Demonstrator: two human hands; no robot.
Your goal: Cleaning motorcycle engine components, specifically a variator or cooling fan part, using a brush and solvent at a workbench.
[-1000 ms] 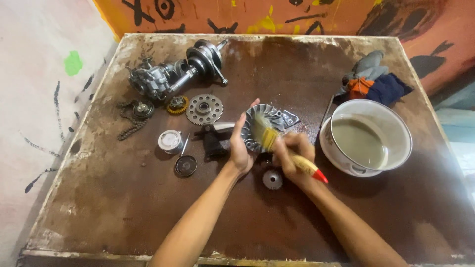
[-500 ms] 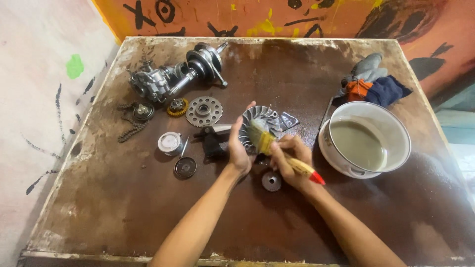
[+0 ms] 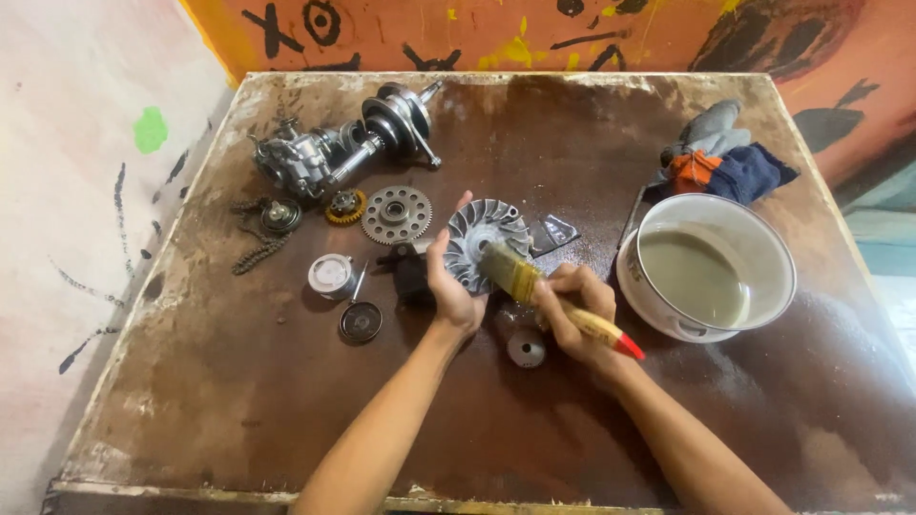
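Crankshaft assembly up-left of the hands, far side of brown table. Flat gear and small yellow gear nearer. Chain and round cap left. White basin of murky liquid right; bundled rags beyond it. Small grey bushing just below.

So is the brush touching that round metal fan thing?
Touching. The head view shows the brush bristles pressed on the finned metal disc held in the left hand.
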